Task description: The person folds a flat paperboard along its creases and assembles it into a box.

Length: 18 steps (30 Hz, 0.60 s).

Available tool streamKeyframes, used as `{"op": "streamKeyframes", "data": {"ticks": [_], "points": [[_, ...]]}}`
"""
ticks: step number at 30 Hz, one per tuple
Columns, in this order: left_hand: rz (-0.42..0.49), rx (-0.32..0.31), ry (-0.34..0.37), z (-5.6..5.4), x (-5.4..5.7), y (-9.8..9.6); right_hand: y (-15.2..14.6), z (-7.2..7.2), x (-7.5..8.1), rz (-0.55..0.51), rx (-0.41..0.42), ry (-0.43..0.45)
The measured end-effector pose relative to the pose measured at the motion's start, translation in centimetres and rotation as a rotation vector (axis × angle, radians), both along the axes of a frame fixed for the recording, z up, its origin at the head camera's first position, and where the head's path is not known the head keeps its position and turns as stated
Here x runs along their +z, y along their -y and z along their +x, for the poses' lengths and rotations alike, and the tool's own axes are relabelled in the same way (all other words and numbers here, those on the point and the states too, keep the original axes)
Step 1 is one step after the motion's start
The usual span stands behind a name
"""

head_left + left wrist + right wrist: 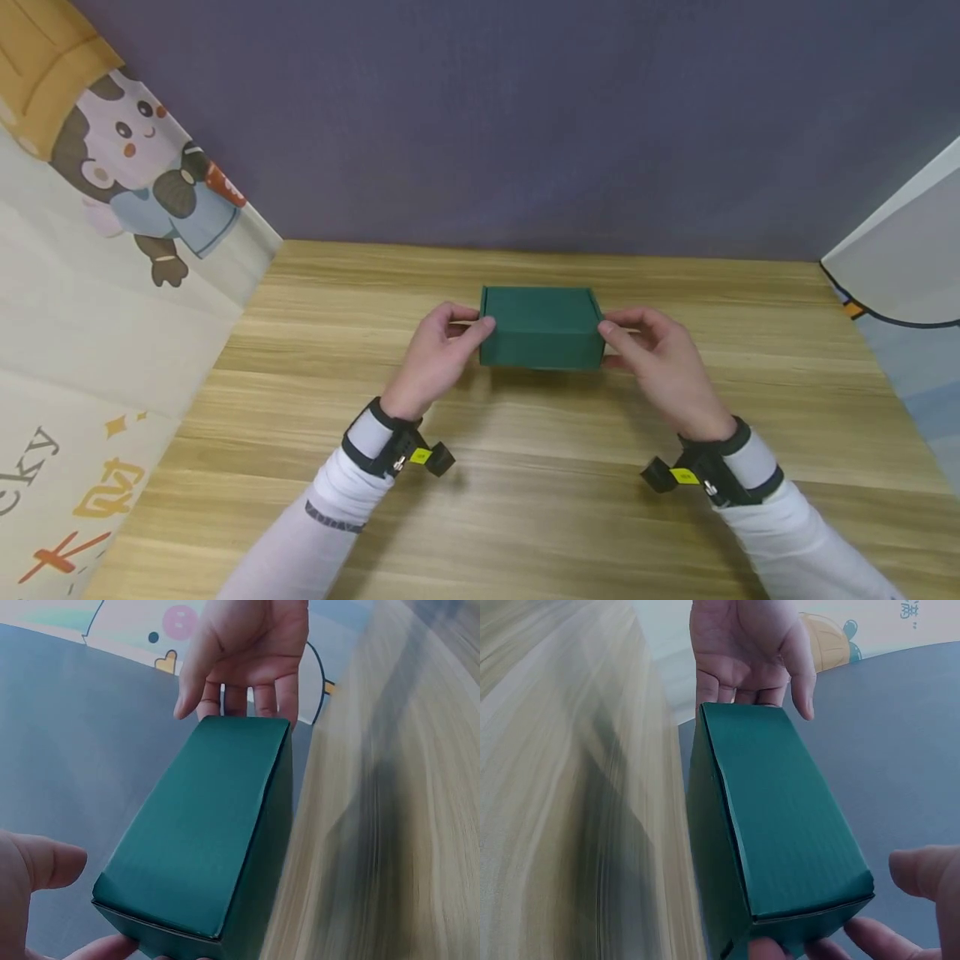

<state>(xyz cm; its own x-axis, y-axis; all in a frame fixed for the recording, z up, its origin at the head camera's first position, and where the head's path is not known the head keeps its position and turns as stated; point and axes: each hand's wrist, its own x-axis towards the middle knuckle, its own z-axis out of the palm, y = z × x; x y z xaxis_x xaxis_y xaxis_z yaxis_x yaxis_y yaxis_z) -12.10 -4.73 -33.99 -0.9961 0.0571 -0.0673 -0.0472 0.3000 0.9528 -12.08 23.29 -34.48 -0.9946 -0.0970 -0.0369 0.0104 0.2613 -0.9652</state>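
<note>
A closed dark green cardboard box (542, 310) is held level between both hands, close over the table's middle, with a shadow below its front. My left hand (438, 354) grips its left end, thumb by the near corner and fingers at the end. At the opposite end my right hand (663, 367) mirrors that hold. In the left wrist view, fingers reach under the near end of the box (195, 817), and the other hand (251, 656) supports the far end. The right wrist view shows the box (780, 810) with fingertips below its near edge.
The wood-grain table (540, 517) stretches beneath the forearms. A dark blue-grey panel (525, 125) borders its far edge. A pale cloth with cartoon prints (112, 333) covers the left side, and another printed sheet (907, 258) stands at the right.
</note>
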Motion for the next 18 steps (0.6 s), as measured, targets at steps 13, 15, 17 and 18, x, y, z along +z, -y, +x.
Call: {"op": "streamKeyframes", "data": {"ticks": [13,15,17,18], "points": [[0.053,0.022,-0.072,0.5,-0.6,0.0,0.6,0.8,-0.4,0.053,-0.026,-0.06],[0.049,0.013,-0.066,0.5,-0.7,0.0,0.7,0.9,-0.4,0.096,-0.024,-0.063],[0.041,0.007,-0.058,0.6,-0.8,0.1,0.7,1.1,-0.3,0.141,-0.02,-0.06],[0.037,0.004,-0.055,0.6,-0.9,0.1,0.7,1.2,-0.3,0.162,-0.018,-0.056]]}}
